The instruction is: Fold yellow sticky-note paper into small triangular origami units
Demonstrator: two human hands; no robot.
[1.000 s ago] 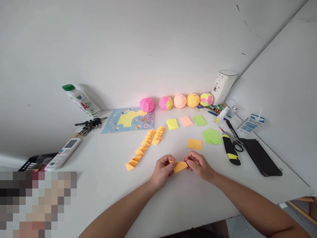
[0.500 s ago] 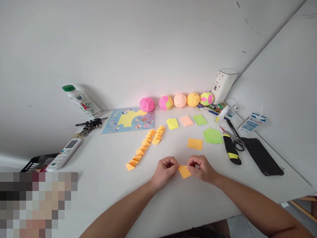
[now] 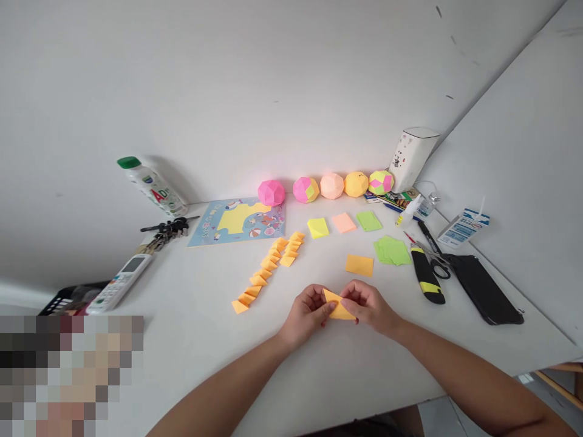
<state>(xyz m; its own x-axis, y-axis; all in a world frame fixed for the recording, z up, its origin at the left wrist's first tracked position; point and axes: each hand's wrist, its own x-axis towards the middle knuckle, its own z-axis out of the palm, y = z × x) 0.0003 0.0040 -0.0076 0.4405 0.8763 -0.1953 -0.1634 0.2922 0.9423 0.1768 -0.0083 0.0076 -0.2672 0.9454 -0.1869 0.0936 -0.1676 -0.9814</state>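
Between my two hands is a small orange paper (image 3: 339,308), its top corner pointing up to the left. My left hand (image 3: 310,309) pinches its left side, thumb on the front. The right side is gripped by my right hand (image 3: 368,305), its thumb pressed on the paper. Just beyond lies a flat orange sheet (image 3: 359,265). Folded orange pieces (image 3: 259,278) stand in two slanting rows to the left. Green sheets (image 3: 392,250) lie behind my right hand, with yellow (image 3: 317,228), peach (image 3: 344,223) and green pads (image 3: 368,221) farther back.
Several faceted paper balls (image 3: 332,186) line the wall. A blue picture board (image 3: 204,224), bottle (image 3: 157,191), keys (image 3: 168,229) and remote (image 3: 121,284) are left. Scissors (image 3: 439,267), a cutter (image 3: 427,276), glue (image 3: 409,212) and a black pouch (image 3: 487,291) lie right.
The orange paper has turned and been raised slightly. Both thumbs have moved onto its front, and my fingers now reach behind it.
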